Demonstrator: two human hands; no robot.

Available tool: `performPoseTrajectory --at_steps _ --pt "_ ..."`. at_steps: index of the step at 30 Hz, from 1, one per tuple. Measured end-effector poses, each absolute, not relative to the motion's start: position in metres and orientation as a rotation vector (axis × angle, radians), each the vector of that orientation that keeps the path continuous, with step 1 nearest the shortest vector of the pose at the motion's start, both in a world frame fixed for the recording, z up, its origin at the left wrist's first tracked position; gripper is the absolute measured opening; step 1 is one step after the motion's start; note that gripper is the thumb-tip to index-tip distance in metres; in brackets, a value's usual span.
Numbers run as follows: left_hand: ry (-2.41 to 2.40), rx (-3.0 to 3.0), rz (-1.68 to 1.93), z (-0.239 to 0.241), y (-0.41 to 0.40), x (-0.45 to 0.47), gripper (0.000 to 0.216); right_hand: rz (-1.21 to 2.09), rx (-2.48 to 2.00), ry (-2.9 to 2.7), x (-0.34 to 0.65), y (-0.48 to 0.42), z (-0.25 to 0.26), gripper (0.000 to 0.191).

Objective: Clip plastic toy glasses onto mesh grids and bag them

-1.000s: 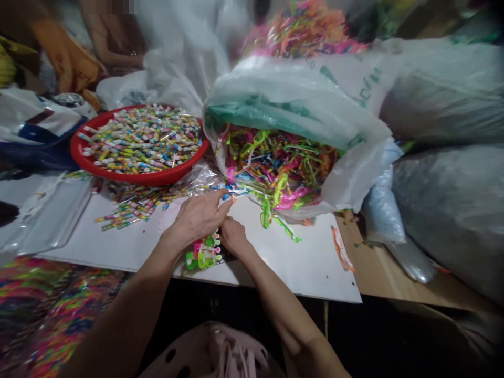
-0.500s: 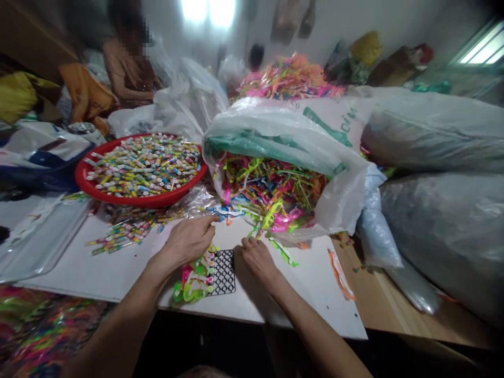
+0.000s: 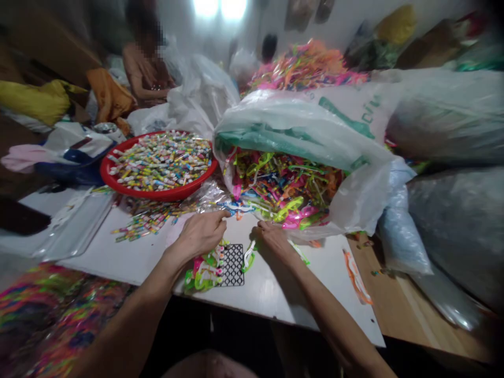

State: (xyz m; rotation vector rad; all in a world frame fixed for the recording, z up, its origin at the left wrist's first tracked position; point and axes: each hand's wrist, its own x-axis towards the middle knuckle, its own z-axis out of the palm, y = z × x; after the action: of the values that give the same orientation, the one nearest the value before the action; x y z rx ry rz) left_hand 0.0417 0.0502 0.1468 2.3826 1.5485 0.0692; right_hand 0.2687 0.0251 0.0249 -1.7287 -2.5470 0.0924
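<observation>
My left hand (image 3: 205,232) is above the white tabletop, fingers curled and the index finger reaching to a blue-and-white plastic piece (image 3: 241,209). Its palm side is hidden. My right hand (image 3: 273,239) has its fingers bent together in front of the bag's mouth; whatever they grip is out of sight. Just below those fingertips is a curved green-and-white plastic piece (image 3: 248,257); I cannot tell whether they touch it. Between my hands lies a black grid plate (image 3: 234,270). Several green, pink and white plastic pieces (image 3: 205,275) line its left side.
A red basin (image 3: 157,195) full of small printed tubes stands at the left, more tubes (image 3: 145,223) beside it. A white bag (image 3: 354,184) spills colourful plastic pieces. An orange piece (image 3: 357,278) lies right. Full sacks (image 3: 460,220) crowd the right side. A person (image 3: 147,79) sits behind.
The view has shifted, so the scene sits further right. My right hand has moved slightly toward the bag, and the green-and-white piece now shows beside the grid. My left hand has barely moved.
</observation>
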Motion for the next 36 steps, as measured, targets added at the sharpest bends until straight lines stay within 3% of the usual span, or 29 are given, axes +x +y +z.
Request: performPoseTrajectory --at_steps 7,11,15,22,28,33,36 --pt "1.551 2.388 0.084 0.145 0.05 0.042 0.044 0.468 -1.333 -1.714 0.238 -0.028 0.013 0.018" --pt "1.549 2.42 0.081 0.145 0.049 0.044 0.044 0.724 -1.425 -1.45 0.192 -0.033 -0.012 0.013" --pt "1.542 2.417 0.099 0.146 0.047 0.043 0.044 0.74 -1.554 -1.539 0.181 -0.025 -0.013 0.019" --pt "1.486 2.34 0.18 0.148 0.047 0.044 0.055 0.507 -2.116 -2.163 0.147 -0.013 0.026 0.026" --pt "1.533 2.35 0.133 0.147 0.055 0.036 0.046 0.67 -1.847 -2.396 0.196 0.009 0.039 0.023" --pt "1.539 2.342 0.142 0.147 0.056 0.033 0.045 0.043 -2.26 -2.247 0.253 0.027 0.045 0.026" --pt "1.541 2.34 0.112 0.147 0.056 0.033 0.046 -0.024 -2.12 -2.436 0.246 0.017 0.033 0.023"
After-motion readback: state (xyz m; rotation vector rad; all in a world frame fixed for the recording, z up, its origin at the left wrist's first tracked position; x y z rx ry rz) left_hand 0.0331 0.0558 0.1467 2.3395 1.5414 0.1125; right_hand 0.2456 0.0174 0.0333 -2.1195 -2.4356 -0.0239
